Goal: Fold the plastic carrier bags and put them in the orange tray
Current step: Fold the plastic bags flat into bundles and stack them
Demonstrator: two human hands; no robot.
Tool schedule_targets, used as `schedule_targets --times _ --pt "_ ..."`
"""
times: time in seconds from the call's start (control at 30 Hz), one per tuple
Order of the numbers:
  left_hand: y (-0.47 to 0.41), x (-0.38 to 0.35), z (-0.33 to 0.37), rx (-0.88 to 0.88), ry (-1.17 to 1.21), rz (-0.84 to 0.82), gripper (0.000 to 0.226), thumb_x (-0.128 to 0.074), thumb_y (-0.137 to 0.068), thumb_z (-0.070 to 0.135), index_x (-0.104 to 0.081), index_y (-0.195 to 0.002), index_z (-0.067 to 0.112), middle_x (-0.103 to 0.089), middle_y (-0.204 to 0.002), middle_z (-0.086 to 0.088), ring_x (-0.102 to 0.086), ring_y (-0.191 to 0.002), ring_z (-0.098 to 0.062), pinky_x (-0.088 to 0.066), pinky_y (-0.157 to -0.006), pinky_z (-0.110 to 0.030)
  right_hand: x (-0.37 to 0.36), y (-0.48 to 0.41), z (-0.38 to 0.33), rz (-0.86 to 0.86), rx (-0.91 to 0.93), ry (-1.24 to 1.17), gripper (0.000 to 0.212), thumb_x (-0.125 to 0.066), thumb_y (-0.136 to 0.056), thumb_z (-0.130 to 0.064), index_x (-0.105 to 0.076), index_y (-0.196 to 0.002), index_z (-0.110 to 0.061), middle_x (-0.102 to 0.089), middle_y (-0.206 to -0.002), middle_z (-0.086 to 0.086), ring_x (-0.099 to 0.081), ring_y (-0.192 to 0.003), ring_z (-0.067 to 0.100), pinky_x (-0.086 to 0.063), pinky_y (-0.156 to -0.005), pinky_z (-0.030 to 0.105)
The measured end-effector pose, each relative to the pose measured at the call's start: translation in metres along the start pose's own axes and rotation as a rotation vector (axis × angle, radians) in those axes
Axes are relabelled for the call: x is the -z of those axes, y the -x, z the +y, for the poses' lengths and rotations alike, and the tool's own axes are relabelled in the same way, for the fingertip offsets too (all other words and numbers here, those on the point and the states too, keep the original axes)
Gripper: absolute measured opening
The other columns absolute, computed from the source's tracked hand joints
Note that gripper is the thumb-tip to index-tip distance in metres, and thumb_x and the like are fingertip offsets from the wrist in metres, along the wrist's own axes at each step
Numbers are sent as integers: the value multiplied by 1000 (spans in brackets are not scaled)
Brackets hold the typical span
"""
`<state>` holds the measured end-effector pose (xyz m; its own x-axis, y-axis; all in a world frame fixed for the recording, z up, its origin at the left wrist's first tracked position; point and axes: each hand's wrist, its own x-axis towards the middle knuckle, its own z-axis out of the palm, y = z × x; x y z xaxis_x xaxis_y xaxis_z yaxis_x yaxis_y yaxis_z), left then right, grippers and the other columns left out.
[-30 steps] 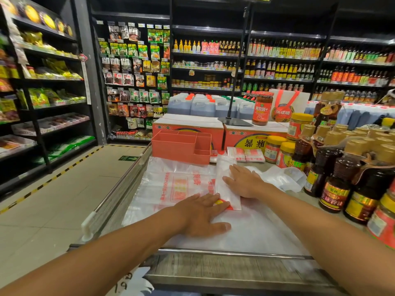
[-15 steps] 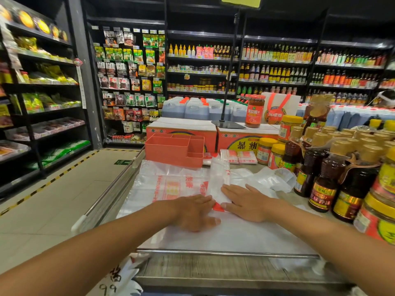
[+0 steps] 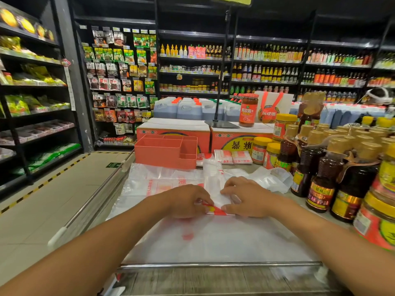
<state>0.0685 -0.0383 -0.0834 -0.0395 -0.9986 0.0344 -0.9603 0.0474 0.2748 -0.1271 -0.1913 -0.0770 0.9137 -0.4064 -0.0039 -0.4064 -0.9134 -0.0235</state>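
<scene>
A narrow folded strip of clear carrier bag (image 3: 213,182) with red print lies on the counter, running away from me. My left hand (image 3: 188,200) and my right hand (image 3: 245,196) both pinch its near end, fingers curled round the fold. Under it lie flat carrier bags (image 3: 154,184) with red print. A crumpled clear bag (image 3: 271,178) sits to the right. The orange tray (image 3: 164,153), with divided compartments, stands at the back of the counter, apart from both hands. Folded bags (image 3: 233,157) lie right of the tray.
Sauce bottles (image 3: 320,178) and jars (image 3: 378,221) crowd the right edge close to my right arm. Orange cartons (image 3: 173,129) and a sign stand (image 3: 221,122) stand behind the tray. A metal rail (image 3: 213,264) bounds the counter's near edge; an aisle floor (image 3: 53,199) lies left.
Both hands went from pressing flat on the bag to pinching its near end together. The right hand drew back toward me, and the strip's near end is now doubled over.
</scene>
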Motion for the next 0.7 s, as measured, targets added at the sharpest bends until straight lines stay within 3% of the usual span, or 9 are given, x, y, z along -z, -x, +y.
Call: schedule_targets --times 0.13,0.27,0.4,0.57,0.7 --pt "-1 -3 0 37 -22 14 48 -62 -96 52 -57 -140 35 -59 -137 10 -53 -121 -12 -43 -105 -33 -2 0 3 -69 7 12 89 -35 -79 -93 -46 -147 -38 -48 -141 -12 -43 -128 13 -35 -108 37" --pt "-4 -8 -4 58 -29 27 67 -63 -91 62 -44 -149 36 -54 -141 9 -48 -126 -12 -41 -109 -36 -2 -1 6 -79 5 -8 91 -43 -75 -94 -43 -148 -40 -47 -138 -14 -44 -125 12 -36 -106 36" --pt "-8 -13 -10 40 -17 60 58 -64 -90 59 -50 -142 38 -55 -139 13 -46 -123 -10 -41 -107 -35 -2 -3 4 -55 -6 -62 78 -45 -82 -86 -47 -145 -40 -52 -140 -14 -47 -127 13 -38 -109 39" --pt "-12 -18 -14 72 87 164 45 -66 -92 40 -54 -135 35 -64 -127 10 -57 -111 -12 -47 -97 -32 -1 -1 4 1 -7 -162 77 -27 -81 -86 -54 -138 -41 -60 -134 -16 -53 -120 10 -42 -107 40" --pt "-13 -21 -12 104 156 271 33 -61 -98 27 -60 -131 29 -71 -119 11 -63 -103 -9 -51 -94 -31 5 3 1 0 2 -154 71 -49 -77 -80 -53 -137 -41 -60 -131 -16 -56 -117 9 -46 -104 34"
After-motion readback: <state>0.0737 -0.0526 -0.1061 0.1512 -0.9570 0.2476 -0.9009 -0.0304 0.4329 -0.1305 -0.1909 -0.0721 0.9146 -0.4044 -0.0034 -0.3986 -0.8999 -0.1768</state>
